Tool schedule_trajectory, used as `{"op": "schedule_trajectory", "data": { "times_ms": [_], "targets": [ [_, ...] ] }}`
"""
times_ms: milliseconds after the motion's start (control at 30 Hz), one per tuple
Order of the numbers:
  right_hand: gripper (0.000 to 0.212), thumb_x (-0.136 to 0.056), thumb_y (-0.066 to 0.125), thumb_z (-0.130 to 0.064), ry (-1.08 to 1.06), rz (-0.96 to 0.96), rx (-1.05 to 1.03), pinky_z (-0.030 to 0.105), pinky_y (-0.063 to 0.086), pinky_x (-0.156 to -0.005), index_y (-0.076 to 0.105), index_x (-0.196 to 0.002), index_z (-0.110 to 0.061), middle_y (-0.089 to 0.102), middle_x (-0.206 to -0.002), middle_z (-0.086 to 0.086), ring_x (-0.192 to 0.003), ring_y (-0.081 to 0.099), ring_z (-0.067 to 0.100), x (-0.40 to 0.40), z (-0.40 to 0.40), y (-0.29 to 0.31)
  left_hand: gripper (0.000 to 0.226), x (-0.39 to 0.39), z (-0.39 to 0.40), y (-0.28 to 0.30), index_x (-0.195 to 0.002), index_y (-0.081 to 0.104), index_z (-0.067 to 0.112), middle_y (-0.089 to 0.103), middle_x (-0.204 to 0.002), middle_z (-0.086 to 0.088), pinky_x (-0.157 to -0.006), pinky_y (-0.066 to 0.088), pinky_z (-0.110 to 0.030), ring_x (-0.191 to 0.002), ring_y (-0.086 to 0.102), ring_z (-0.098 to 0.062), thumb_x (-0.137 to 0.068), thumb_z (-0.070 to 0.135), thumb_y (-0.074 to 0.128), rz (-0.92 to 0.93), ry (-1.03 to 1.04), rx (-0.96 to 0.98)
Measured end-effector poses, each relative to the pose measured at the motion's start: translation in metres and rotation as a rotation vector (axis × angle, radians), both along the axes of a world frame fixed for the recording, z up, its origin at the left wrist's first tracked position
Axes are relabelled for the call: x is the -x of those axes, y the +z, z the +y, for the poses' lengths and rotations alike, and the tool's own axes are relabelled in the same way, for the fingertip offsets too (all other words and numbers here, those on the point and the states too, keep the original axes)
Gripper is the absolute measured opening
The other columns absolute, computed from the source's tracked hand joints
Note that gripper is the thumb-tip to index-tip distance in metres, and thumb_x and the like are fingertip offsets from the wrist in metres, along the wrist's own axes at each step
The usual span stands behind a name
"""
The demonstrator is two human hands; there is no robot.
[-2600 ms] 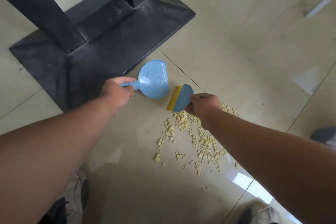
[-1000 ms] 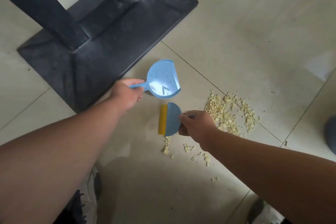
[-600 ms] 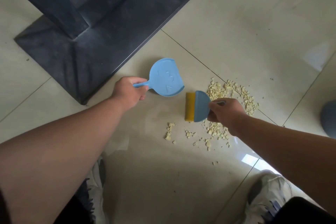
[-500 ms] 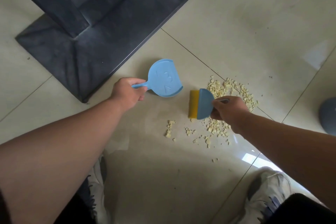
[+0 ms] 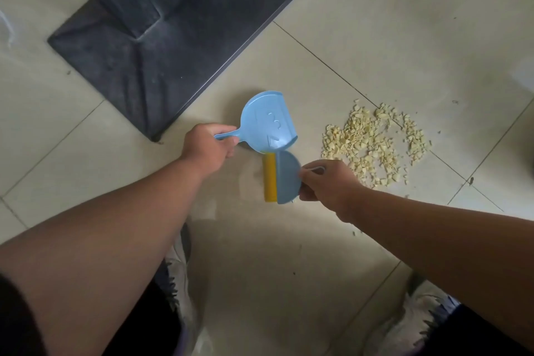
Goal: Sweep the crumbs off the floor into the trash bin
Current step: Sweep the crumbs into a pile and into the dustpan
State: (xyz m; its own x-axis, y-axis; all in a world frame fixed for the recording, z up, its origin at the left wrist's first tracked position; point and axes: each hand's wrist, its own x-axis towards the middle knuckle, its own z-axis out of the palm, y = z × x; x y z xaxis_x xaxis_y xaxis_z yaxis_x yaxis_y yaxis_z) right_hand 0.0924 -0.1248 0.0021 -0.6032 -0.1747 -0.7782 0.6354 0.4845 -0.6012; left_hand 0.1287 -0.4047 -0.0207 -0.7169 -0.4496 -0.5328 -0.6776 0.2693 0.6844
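Note:
My left hand (image 5: 208, 144) grips the handle of a small light-blue dustpan (image 5: 267, 123) that rests on the tiled floor, its open lip facing right. My right hand (image 5: 328, 182) holds a blue hand brush (image 5: 284, 178) with yellow bristles, placed just below the dustpan's lip and touching it. A pile of pale yellow crumbs (image 5: 372, 143) lies on the floor to the right of both tools, above my right hand. A few stray crumbs (image 5: 356, 233) sit near my right forearm. No trash bin is in view.
A black metal table base (image 5: 173, 46) with two dark legs fills the upper left, close to the dustpan. My two shoes (image 5: 419, 315) stand at the bottom edge. Beige floor tiles with dark grout lines surround everything.
The brush has moved left and down, off the crumbs, to sit against the dustpan's lip. The scattered crumbs below the brush are no longer seen; the pile lies to the right.

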Motion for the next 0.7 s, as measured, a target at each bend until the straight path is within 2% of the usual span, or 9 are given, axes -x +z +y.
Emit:
{"op": "schedule_trajectory", "data": {
  "times_ms": [133, 233, 333, 500, 700],
  "targets": [
    [0.009, -0.095, 0.072, -0.019, 0.007, 0.01, -0.026, 0.041, 0.068, -0.076, 0.079, -0.092, -0.016, 0.08, -0.075, 0.012, -0.067, 0.08, 0.024, 0.0, 0.006, -0.003, 0.021, -0.005, -0.002, -0.003, -0.111, 0.081, 0.039, 0.083, -0.09, -0.006, -0.088, 0.066, -0.051, -0.083, 0.081, -0.029, -0.092, 0.028, 0.078, -0.001, 0.017, -0.014],
    [0.01, -0.093, 0.073, -0.019, 0.021, 0.001, 0.007, 0.045, 0.068, -0.077, 0.081, -0.091, -0.014, 0.08, -0.076, 0.013, -0.067, 0.079, 0.024, 0.0, 0.016, -0.004, 0.02, -0.007, -0.003, -0.004, -0.108, 0.081, 0.041, 0.083, -0.091, -0.007, -0.088, 0.066, -0.05, -0.082, 0.081, -0.027, -0.092, 0.029, 0.078, 0.0, 0.023, -0.004],
    [0.009, -0.09, 0.074, -0.022, 0.064, -0.006, 0.015, 0.046, 0.068, -0.077, 0.082, -0.089, -0.016, 0.08, -0.076, 0.011, -0.069, 0.08, 0.025, -0.001, 0.021, -0.007, 0.026, -0.006, -0.003, -0.004, -0.118, 0.081, 0.035, 0.083, -0.09, -0.002, -0.088, 0.066, -0.045, -0.08, 0.081, -0.023, -0.093, 0.03, 0.078, -0.004, 0.039, 0.005],
    [0.01, -0.092, 0.072, -0.02, 0.173, 0.057, -0.091, 0.046, 0.068, -0.076, 0.081, -0.088, -0.019, 0.079, -0.072, 0.008, -0.068, 0.08, 0.024, -0.002, 0.027, -0.014, 0.026, -0.003, 0.004, -0.003, -0.12, 0.081, 0.032, 0.082, -0.092, 0.005, -0.086, 0.066, -0.039, -0.07, 0.08, -0.011, -0.094, 0.029, 0.078, 0.013, 0.037, -0.002],
    [0.009, -0.094, 0.077, -0.022, 0.186, 0.101, -0.17, 0.042, 0.068, -0.07, 0.078, -0.086, -0.024, 0.08, -0.075, 0.007, -0.068, 0.08, 0.023, 0.017, 0.062, -0.014, 0.022, 0.0, 0.005, -0.004, -0.112, 0.081, 0.04, 0.083, -0.091, 0.001, -0.088, 0.066, -0.044, -0.075, 0.081, -0.016, -0.094, 0.029, 0.077, 0.006, 0.026, -0.008]
  ]
}}
